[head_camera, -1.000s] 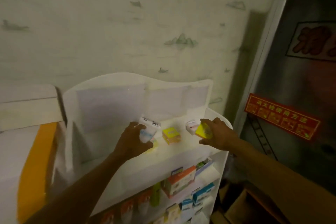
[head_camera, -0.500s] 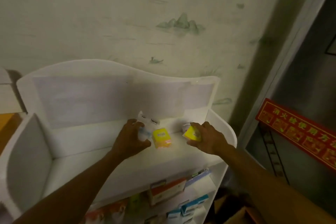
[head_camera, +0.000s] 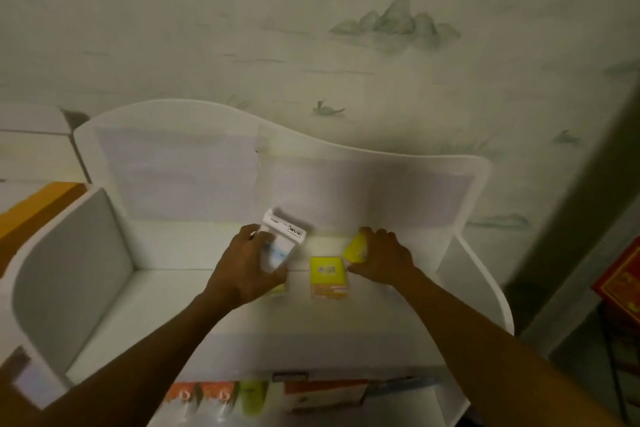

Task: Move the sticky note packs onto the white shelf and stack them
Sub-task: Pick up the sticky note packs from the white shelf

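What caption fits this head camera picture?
Two hands hold sticky note packs beside a yellow pack on the white shelf.

Both forearms reach forward and converge slightly, backs of the hands facing the camera. The left hand [head_camera: 247,267] has its fingers curled round a white pack [head_camera: 282,239], thumb at the near side. The right hand [head_camera: 382,262] grips a yellow pack [head_camera: 356,248], tilted, between fingers and thumb.
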Demonstrator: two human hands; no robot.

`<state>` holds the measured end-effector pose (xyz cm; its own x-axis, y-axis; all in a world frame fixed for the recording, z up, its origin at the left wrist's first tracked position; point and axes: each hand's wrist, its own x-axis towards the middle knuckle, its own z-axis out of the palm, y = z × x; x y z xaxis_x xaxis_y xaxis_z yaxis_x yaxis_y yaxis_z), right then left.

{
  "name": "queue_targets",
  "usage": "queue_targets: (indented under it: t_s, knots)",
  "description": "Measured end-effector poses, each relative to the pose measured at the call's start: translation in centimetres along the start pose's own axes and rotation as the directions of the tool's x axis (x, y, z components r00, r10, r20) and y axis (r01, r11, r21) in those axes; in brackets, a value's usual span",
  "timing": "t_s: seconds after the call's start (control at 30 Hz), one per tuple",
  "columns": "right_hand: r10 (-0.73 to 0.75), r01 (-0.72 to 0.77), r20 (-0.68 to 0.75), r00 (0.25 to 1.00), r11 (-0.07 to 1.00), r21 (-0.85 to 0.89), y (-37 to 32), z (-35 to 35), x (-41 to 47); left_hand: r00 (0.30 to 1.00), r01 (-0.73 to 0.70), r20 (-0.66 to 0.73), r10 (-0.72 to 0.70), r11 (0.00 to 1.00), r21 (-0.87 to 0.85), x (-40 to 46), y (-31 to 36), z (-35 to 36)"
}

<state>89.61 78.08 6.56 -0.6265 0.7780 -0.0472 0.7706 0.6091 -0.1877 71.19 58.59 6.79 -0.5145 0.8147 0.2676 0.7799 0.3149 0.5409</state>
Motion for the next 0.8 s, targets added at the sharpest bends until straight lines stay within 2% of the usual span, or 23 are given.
queue_targets:
  t_s: [0.17, 0.57, 0.8]
  knots:
    - [0.015, -0.015, -0.043, 0.999, 1.000, -0.003, -1.1, 2.1, 2.2, 0.997, 0.033, -0.074, -0.031, 0.999, 0.016, -1.2, -0.5, 0.4]
    - [0.039, -0.039, -0.035, 0.999, 0.999, -0.004, -4.3, 7.6, 5.0, 0.996, 0.073, -0.066, -0.067, 0.992, 0.103, -2.1, -3.9, -0.2]
    - [0.084, -0.081, -0.073, 0.994, 0.996, 0.044, -4.6, 9.1, 5.6, 0.995, 0.091, -0.056, -0.086, 0.991, 0.095, -3.0, -5.0, -0.5]
